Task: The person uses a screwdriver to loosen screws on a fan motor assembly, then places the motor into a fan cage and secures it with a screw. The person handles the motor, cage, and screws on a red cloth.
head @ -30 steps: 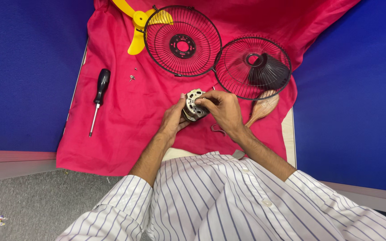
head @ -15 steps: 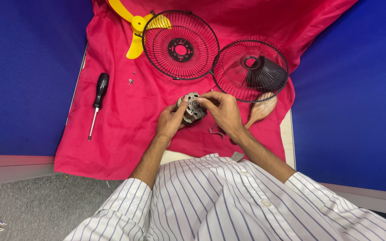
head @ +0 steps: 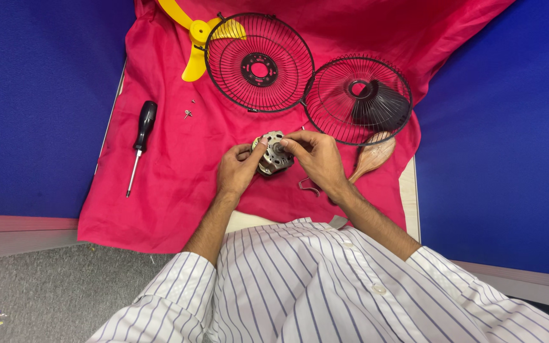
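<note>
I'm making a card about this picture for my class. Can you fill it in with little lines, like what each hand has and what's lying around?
Left hand: holds the small metal motor from the left side
Right hand: fingertips pinch the motor's top
Cover: pink cloth over the table
Screwdriver: black handle, lies left of the hands, untouched
Fan blade: yellow, at the top
Wire guards: two round black ones, side by side
Wooden piece: right of the hands
Small screws: near the screwdriver
</note>
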